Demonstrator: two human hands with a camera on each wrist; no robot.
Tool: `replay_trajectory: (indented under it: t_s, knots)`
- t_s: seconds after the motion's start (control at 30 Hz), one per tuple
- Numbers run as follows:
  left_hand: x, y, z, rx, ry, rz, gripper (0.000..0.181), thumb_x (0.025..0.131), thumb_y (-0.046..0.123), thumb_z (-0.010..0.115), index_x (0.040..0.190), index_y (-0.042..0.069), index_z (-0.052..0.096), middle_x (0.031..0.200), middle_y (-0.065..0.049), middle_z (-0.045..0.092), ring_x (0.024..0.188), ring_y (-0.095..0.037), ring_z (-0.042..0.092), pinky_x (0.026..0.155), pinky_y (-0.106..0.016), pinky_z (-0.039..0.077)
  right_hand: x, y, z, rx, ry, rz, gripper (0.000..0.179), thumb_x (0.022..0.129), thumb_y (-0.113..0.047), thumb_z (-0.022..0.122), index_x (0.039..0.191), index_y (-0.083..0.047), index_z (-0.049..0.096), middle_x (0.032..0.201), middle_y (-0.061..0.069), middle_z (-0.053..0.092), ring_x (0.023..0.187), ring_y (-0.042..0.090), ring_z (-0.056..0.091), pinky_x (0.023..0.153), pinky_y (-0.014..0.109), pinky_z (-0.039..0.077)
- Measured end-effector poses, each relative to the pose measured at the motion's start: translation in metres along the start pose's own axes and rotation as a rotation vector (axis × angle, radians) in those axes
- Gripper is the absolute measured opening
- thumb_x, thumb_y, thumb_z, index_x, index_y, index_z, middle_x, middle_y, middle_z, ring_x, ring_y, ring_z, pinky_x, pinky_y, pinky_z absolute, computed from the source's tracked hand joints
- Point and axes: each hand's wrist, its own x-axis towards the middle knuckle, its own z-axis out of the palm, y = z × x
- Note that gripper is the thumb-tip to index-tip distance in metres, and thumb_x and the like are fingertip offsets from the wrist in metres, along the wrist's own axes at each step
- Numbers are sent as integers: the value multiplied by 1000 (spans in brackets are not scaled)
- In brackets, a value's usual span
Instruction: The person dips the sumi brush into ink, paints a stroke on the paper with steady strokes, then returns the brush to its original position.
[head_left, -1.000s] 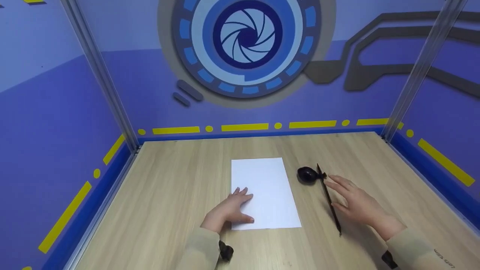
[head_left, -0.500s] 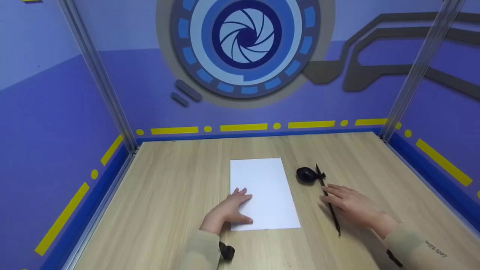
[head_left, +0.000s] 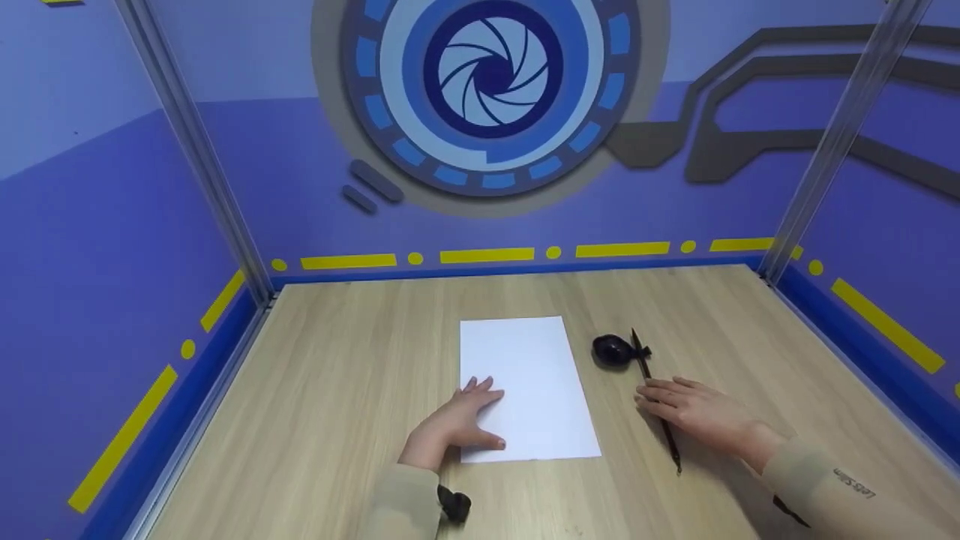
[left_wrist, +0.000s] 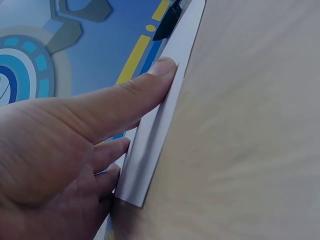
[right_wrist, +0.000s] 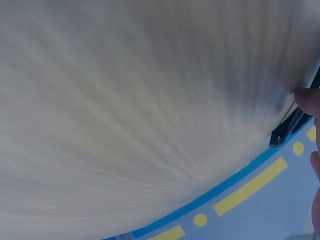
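A white sheet of paper (head_left: pixel 525 375) lies on the wooden table. My left hand (head_left: pixel 461 420) rests on its left side with thumb and fingers spread; in the left wrist view the thumb (left_wrist: pixel 162 67) lies along the paper's near edge. To the right is a slim black writing brush (head_left: pixel 671 442), pointed at its far end, with a small loop at the near end. My right hand (head_left: pixel 697 412) reaches over the middle of the brush, fingers fairly straight across it and thumb hidden from above. In the right wrist view, the thumb tip (right_wrist: pixel 307 100) is right at the shaft.
A glossy black rounded dish (head_left: pixel 613 351) stands right of the paper, and the brush's far end lies against its small notched end. Blue-purple panels (head_left: pixel 360 225) with yellow marks wall in the table (head_left: pixel 337 375) at the back and both sides.
My right hand has moved nearer along the brush and to the left, its fingers now crossing the shaft. The left hand, paper, brush and dish stay in place.
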Motion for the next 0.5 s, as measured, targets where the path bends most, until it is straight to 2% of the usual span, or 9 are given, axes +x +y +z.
replay_trajectory:
  t_s: [0.23, 0.5]
  knots:
    - [0, -1, 1, 2, 7, 0, 85, 80, 29, 89, 153, 9, 49, 170, -11, 29, 161, -35, 15, 133, -53, 15, 2, 3, 9, -73, 29, -68, 47, 86, -2, 70, 132, -8, 68, 138, 8, 68, 126, 27, 65, 104, 44, 57]
    - [0, 0, 1, 18, 9, 18, 85, 80, 29, 89, 152, 6, 49, 169, -14, 31, 161, -37, 17, 133, -54, 16, 1, 7, 21, -162, 158, -100, 46, 79, -7, 74, 125, -8, 72, 129, 5, 72, 119, 21, 69, 96, 36, 58]
